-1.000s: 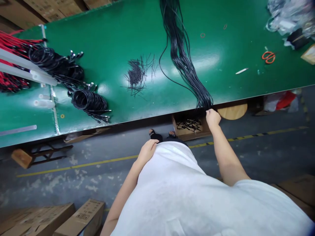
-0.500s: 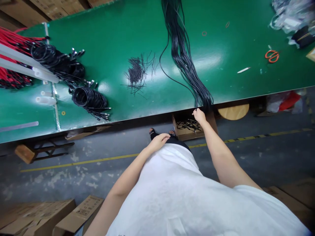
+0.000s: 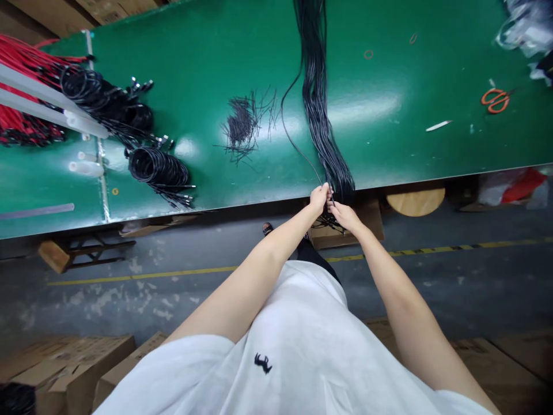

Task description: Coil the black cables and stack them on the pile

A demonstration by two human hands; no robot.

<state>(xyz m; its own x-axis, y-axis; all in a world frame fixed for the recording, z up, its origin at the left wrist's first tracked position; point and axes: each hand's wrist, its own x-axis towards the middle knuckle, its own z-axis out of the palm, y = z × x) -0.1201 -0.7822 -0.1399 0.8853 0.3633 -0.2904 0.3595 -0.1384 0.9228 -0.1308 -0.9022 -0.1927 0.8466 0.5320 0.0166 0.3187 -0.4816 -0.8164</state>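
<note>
A long bundle of black cables [image 3: 317, 98] runs down the green table [image 3: 194, 52] to its front edge. There my left hand [image 3: 319, 197] pinches a black cable that bows out on the bundle's left side. Just to the right and slightly lower, my right hand [image 3: 345, 217] is closed on the same cable near its end. The two hands almost touch. The cable's very tip is hidden by my fingers. Below them, under the table edge, an open cardboard box [image 3: 371, 222] holds short black pieces, partly covered by my hands.
A heap of short black strands [image 3: 240, 122] lies left of the bundle. Farther left are coiled black cables [image 3: 158, 166] and red cables [image 3: 30, 63]. Orange-handled scissors [image 3: 496, 101] and a white pen-like stick [image 3: 438, 125] lie right. A round wooden stool [image 3: 415, 202] stands below the edge.
My right hand has moved left from the bundle's end, drawing one cable aside. My left hand has risen from beside my waist to the table edge and taken hold of that cable.
</note>
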